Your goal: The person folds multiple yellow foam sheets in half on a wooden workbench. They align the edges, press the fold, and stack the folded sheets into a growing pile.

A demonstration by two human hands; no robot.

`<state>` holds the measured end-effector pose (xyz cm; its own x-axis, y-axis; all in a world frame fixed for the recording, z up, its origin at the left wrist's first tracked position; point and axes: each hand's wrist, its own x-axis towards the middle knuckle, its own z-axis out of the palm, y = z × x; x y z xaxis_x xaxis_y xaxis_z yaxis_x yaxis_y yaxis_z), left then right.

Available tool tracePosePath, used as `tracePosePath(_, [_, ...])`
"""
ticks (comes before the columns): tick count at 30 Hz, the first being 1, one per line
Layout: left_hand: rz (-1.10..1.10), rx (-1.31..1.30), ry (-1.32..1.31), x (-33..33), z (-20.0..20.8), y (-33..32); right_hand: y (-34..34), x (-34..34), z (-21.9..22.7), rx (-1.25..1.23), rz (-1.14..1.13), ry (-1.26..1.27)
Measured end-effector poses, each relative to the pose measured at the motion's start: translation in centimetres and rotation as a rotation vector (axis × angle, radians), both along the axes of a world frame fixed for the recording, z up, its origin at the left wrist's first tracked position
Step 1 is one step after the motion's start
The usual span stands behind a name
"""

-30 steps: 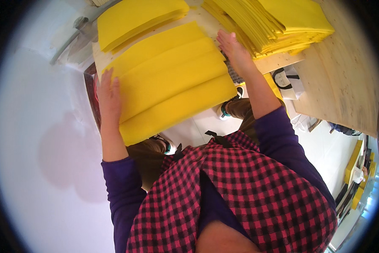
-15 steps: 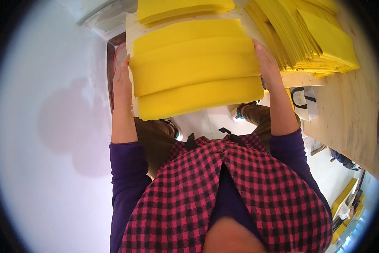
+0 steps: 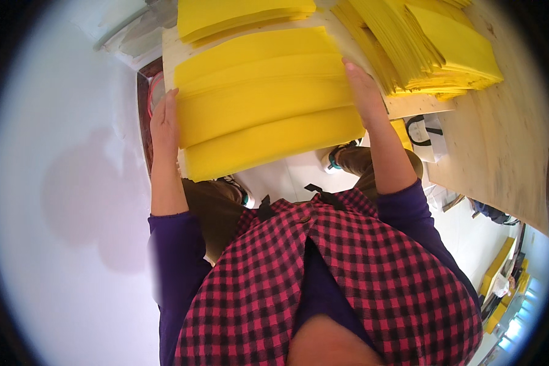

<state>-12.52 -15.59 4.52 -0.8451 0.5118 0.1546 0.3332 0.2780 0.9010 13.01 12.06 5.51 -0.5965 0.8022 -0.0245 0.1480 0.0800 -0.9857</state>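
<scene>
A broad stack of yellow cloth-like sheets (image 3: 268,100) lies in front of me, its layers stepped back one behind another. My left hand (image 3: 165,127) is against the stack's left side, fingers pointing away from me and thumb side up. On the opposite side my right hand (image 3: 366,93) grips the right edge, with its fingertips near the far right corner. Between them the two hands hold the stack. Its near edge reaches past the table's front, above the floor. The undersides of the stack and parts of the fingers are hidden.
Behind it sits another yellow stack (image 3: 244,18) on the wooden table (image 3: 494,140). A larger, fanned pile of yellow sheets (image 3: 421,52) stands at the right. A white bag with black handles (image 3: 426,137) is below the table edge. A white wall (image 3: 61,183) closes the left.
The whole view has shifted, so the stack, hands and table appear slightly farther left. Both hands stay at the stack's sides, and the stack looks slightly more tilted.
</scene>
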Motion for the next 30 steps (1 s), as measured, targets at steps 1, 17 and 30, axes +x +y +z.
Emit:
tracePosePath(1, [-0.004, -0.013, 0.012, 0.0, -0.2, 0.0, -0.2, 0.0, 0.1, -0.003, 0.009, -0.008])
tracePosePath(17, [-0.179, -0.516, 0.754, -0.8, 0.3, 3.8, 0.8, 1.6, -1.6, -0.011, -0.029, 0.117])
tracePosePath(30, [-0.266, -0.524, 0.578, 1.4, -1.0, 4.1, 0.1, 2.1, -2.2, -0.146, -0.023, 0.074])
